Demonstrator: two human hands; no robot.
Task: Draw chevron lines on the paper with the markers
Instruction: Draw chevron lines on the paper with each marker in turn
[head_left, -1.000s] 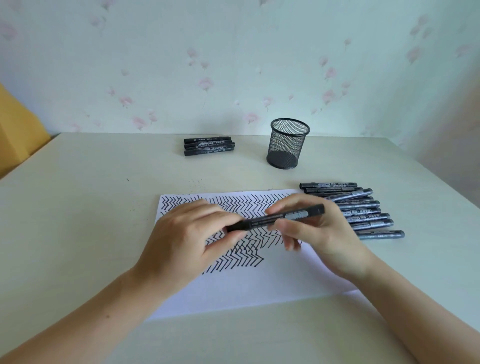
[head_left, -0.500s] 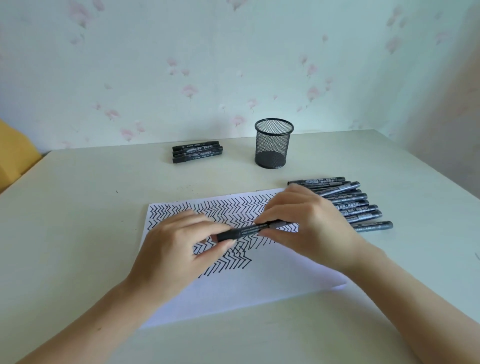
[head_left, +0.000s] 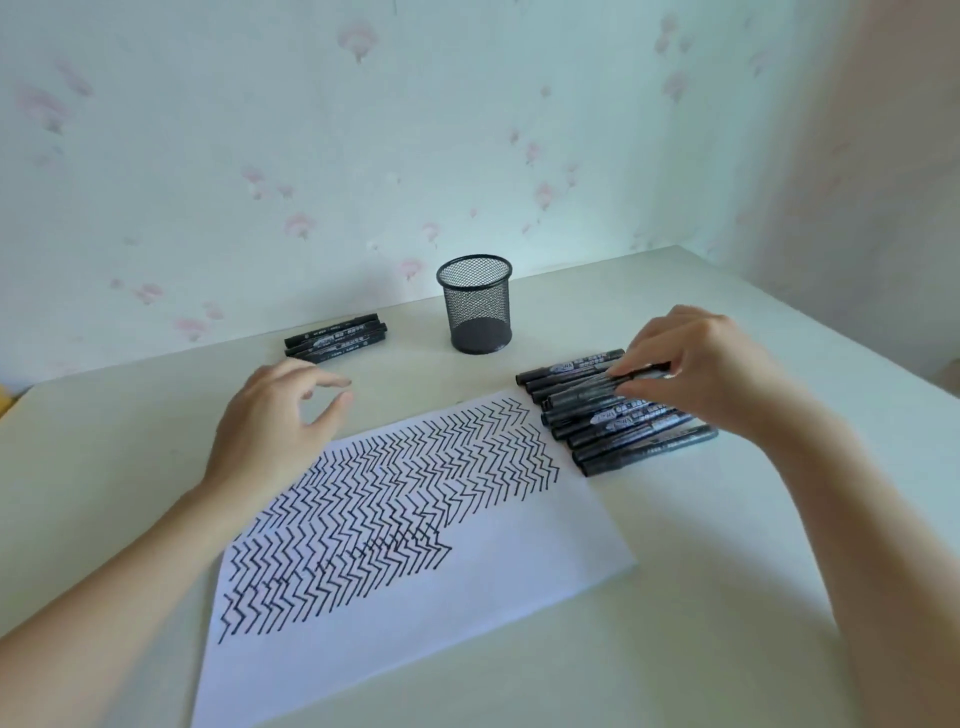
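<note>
The sheet of paper (head_left: 415, 587) is lying flat on the desk (head_left: 727, 597), its far half filled with chevron rows. Just beside its far right corner, the right hand (head_left: 696, 364) is pinching one black marker (head_left: 613, 387) atop the marker row (head_left: 628, 421). The left hand (head_left: 275, 415) is hovering, loosely spread, holding nothing. Lifting that marker straight up should avoid rolling its neighbours.
</note>
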